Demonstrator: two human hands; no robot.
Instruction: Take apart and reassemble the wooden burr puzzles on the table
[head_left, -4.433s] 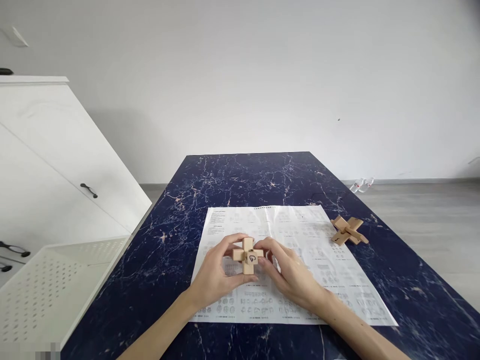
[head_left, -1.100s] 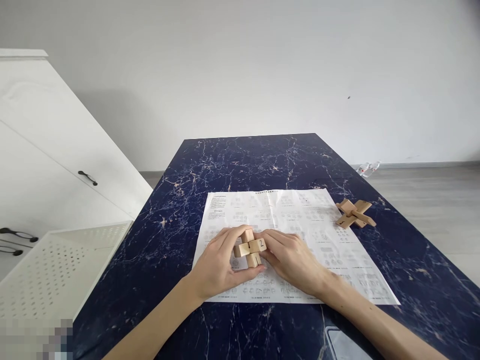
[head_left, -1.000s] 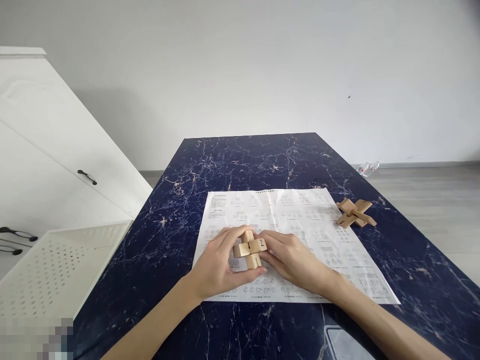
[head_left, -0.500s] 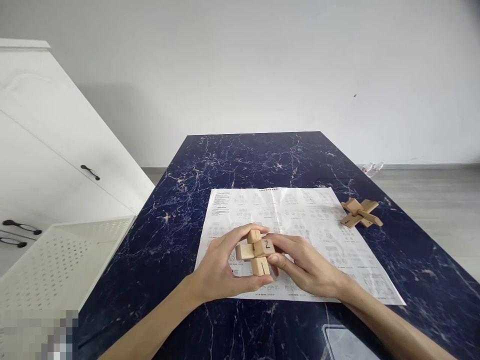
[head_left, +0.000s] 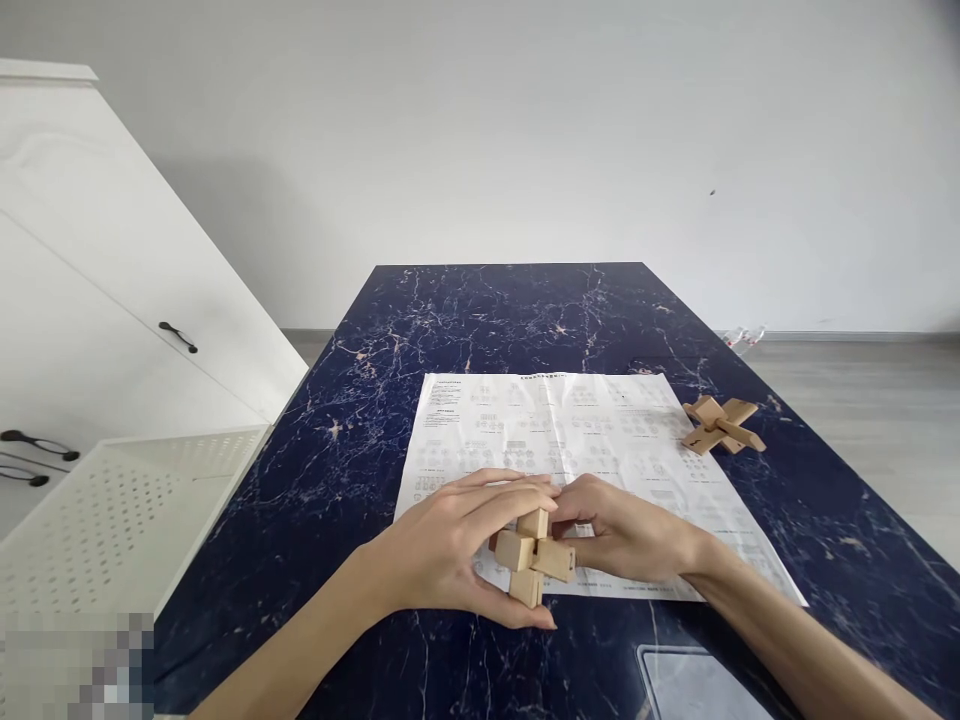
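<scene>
Marble table (head_left: 465, 320) | both hands, left (head_left: 442, 550) and right (head_left: 630, 535), pinching wooden cross puzzle (head_left: 531, 556) | over instruction sheet (head_left: 600, 430)

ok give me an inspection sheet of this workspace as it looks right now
surface: dark blue marbled table, printed sheet spread on it
job's things: wooden cross puzzle held over the sheet's near edge
clutter: second wooden puzzle by the sheet's right edge; flat grey item at near edge
grippers: left hand and right hand both grip the cross puzzle
cables: nothing seen
surroundings: white perforated tray, white cabinet, white wall
</scene>
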